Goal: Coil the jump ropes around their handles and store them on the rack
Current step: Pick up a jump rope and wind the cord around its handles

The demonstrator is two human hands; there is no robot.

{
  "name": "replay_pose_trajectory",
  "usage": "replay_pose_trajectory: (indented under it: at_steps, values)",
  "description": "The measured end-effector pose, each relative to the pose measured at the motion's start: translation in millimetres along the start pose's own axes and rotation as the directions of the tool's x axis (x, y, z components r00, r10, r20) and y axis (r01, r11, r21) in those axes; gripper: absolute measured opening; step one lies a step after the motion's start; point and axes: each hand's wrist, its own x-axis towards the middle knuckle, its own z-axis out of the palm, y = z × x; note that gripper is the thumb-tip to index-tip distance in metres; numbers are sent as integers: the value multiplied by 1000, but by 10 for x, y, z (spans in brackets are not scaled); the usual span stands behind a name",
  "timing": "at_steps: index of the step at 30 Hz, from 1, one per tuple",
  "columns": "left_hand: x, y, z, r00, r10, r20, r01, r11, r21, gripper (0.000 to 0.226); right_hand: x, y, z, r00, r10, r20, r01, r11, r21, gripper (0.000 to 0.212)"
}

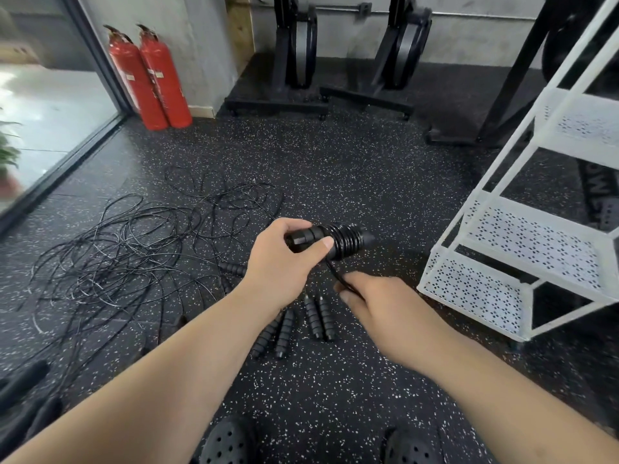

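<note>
Jump rope handles [320, 318] lie loose on the speckled black floor [335, 380] in the lower centre of the frame, just beyond my two black perforated clogs [231, 443]. They lie in two pairs side by side, with a further single handle partly hidden behind my left wrist. Above them, at frame centre, my left hand [284, 259] is closed around a handle bundle [335, 241], thumb across its near side. Black cord is wound in tight turns around the end of the bundle that sticks out to the right. One free cord [332, 267] drops from the underside of the bundle to my right hand [378, 303], which sits just below and right of it. This hand pinches the cord between thumb and curled fingers. To the left of centre, a tangle of ropes [134, 249] is spread in loose loops over the floor. At the right edge stands the white rack [502, 209], a metal frame with perforated shelves; the shelves in view carry no ropes. In the upper left, two red fire extinguishers [150, 78] stand against a grey wall beside a glass door. Along the top centre, two black exercise machines [301, 55] stand on wheeled bases against the far wall.
</note>
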Motion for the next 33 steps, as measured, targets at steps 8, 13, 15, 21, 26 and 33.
replay_pose_trajectory:
  at_steps: [8,13,15,21,26,33]
  values:
    - [8,-56,-44,964,170,205,-246,864,439,41,-68,76,-350,990,-110,-91,71,934,-351,29]
    - [-29,-14,-42,813,225,537,-491,760,426,43,-26,287,-555,982,-128,-139,78,946,-316,29]
    - [-72,0,-12,734,240,636,-570,727,383,45,-13,369,-571,984,-129,-119,95,961,-261,30]
    - [-112,100,-7,672,190,715,-482,846,228,60,-20,477,-659,999,-35,9,34,994,107,20]
    - [-112,175,-81,676,139,724,-218,976,17,55,-55,513,-760,998,-60,30,42,914,404,25]
    - [-130,185,-120,606,172,777,33,970,-241,45,-39,526,-747,994,-110,-6,89,766,637,21]
